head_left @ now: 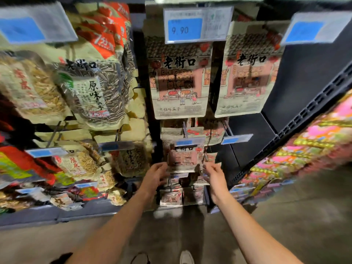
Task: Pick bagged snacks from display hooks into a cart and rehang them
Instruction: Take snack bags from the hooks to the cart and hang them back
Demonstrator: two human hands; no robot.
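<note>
- While both arms are stretched toward the lower centre of the frame, the display rack [297,77] is seen to fill most of the view, hung with snack bags in several tiers.
- Two large beige bags [179,79] are hung side by side at upper centre under a price tag [192,25] marked 9.90.
- A smaller bag [183,159] of the same design is found on a low hook at lower centre; it is flanked by both hands.
- The left hand [155,177] is laid against its left edge, fingers curled; a firm hold cannot be told through the blur.
- The right hand [214,173] is placed at its right edge, fingers bent as if pinching the corner.
- Step judged: a bag being taken off or set on the low hook; which one cannot be told.
- No cart is seen. Next move is judged to call for the bag's hang hole to be slid along the hook.
</note>
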